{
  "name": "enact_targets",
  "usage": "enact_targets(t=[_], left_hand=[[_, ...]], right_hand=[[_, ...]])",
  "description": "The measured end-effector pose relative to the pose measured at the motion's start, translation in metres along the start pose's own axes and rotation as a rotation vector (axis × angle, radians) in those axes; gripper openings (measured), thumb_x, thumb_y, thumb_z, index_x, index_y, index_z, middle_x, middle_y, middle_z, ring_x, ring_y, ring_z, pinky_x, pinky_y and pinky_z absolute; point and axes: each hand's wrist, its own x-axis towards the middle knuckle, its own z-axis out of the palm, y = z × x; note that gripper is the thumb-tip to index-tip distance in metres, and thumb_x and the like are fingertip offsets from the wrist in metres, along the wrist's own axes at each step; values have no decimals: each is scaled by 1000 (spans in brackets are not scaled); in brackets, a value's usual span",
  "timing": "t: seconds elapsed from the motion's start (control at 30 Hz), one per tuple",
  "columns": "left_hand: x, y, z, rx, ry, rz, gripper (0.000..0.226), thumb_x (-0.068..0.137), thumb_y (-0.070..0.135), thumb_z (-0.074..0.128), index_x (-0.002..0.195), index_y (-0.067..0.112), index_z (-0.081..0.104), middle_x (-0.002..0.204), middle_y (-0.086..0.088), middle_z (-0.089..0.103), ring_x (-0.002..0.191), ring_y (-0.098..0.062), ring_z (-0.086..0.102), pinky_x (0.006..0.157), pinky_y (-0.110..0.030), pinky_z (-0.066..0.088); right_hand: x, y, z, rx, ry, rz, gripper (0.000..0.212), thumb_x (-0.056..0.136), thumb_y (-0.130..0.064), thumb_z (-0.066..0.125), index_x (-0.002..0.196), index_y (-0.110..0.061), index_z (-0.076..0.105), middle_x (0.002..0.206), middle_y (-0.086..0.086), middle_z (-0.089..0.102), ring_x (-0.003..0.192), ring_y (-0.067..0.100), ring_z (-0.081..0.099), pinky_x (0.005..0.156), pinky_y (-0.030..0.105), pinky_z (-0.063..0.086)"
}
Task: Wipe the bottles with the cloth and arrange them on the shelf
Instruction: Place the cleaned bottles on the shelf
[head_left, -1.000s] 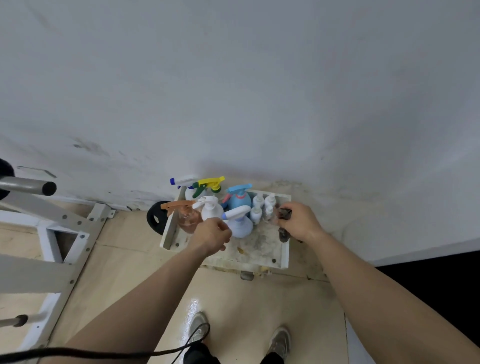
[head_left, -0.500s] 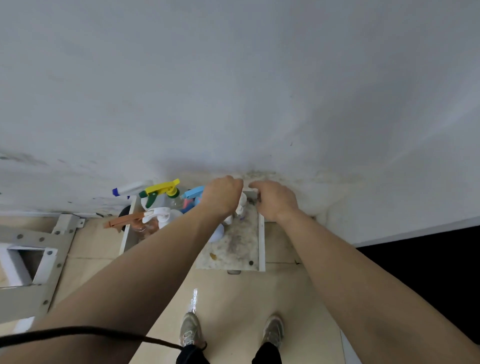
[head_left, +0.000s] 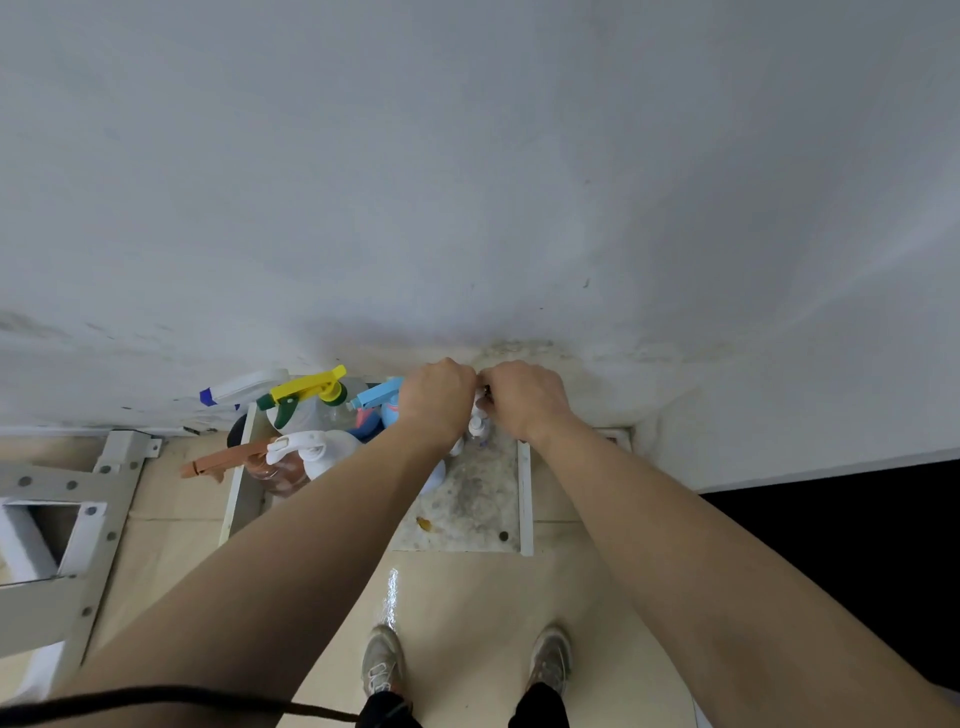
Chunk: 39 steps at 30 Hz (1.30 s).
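Small white bottles (head_left: 478, 425) between hands (head_left: 439, 397) (head_left: 524, 400)

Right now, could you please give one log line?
left hand, right hand: curled over small white bottles | grip: hidden | spray bottles: shelf left

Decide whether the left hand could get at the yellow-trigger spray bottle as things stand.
Probably yes: the yellow-trigger spray bottle stands uncovered just left of the left hand; only the blue-trigger bottle between them would need passing over.
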Motion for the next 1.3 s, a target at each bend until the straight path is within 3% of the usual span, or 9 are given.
enact_targets(t=[0.17, 0.33, 0.47, 0.6, 0.7, 0.8, 0.87, 1.13, 1.3], left_hand=[[6, 1, 5, -70, 39, 6, 19, 87, 1, 59, 80, 14, 48, 93, -9, 66, 74, -27, 57, 64, -33, 43], [10, 7, 1, -162, 76, 36, 22, 91, -1, 52, 76, 12, 43, 86, -11, 57, 86, -31, 65, 66, -34, 43], [16, 11, 3, -223, 62, 54, 29, 90, -3, 49, 68, 12, 38, 81, -13, 55, 74, -29, 56, 66, -35, 44], [23, 10, 11, -297, 57, 14, 15, 90, -1, 53, 95, 10, 62, 85, -11, 59, 71, -26, 51, 67, -35, 48], [25, 8, 11, -337, 47, -8, 15, 91, 0, 54, 102, 8, 61, 81, -8, 52, 72, -26, 52, 65, -35, 47], [17, 4, 9, -296, 43, -10, 9, 95, 3, 53, 93, 10, 48, 81, -9, 55, 71, -26, 51, 63, -34, 41], [7, 1, 7, -250, 34, 4, 6, 96, 5, 55, 99, 8, 51, 93, -12, 62, 77, -28, 58, 63, -34, 41], [-21, -6, 15, -185, -102, -26, 22, 95, 5, 52, 114, 8, 62, 111, -10, 66, 102, -28, 67, 75, -33, 50], [-22, -5, 11, -120, -72, -30, 22, 94, 2, 51, 110, 8, 64, 107, -11, 68, 98, -28, 69, 70, -32, 48]], right_hand=[[-5, 13, 0, 2, 100, 5, 19, 94, -27, 52, 95, -29, 71, 95, -1, 69, 88, 27, 65, 65, 30, 37], [-13, 33, -3, -9, 123, 39, 19, 92, -26, 52, 87, -25, 70, 88, -1, 67, 83, 26, 64, 62, 29, 37], [-14, 35, 4, -8, 159, 36, 22, 93, -26, 50, 95, -24, 73, 92, 0, 68, 84, 26, 65, 63, 29, 42], [-14, 31, 16, -32, 213, 25, 17, 94, -22, 53, 95, -25, 70, 93, 0, 64, 85, 27, 63, 61, 29, 40], [-13, 29, 19, 3, 203, 62, 15, 94, -20, 54, 97, -26, 67, 94, 0, 64, 87, 27, 64, 63, 29, 40], [-15, 30, 17, 56, 170, 100, 34, 96, -21, 52, 128, -29, 59, 110, 1, 68, 104, 28, 65, 74, 34, 49], [-21, 31, 15, 77, 159, 151, 47, 99, -22, 50, 146, -29, 47, 120, 2, 67, 111, 29, 64, 80, 36, 48], [-59, 32, 24, 202, 191, 263, 25, 99, -27, 55, 123, -23, 62, 113, 1, 70, 101, 27, 66, 76, 33, 49], [-69, 31, 34, 238, 182, 289, 20, 98, -28, 57, 115, -24, 65, 107, -2, 71, 93, 23, 67, 69, 31, 51]])
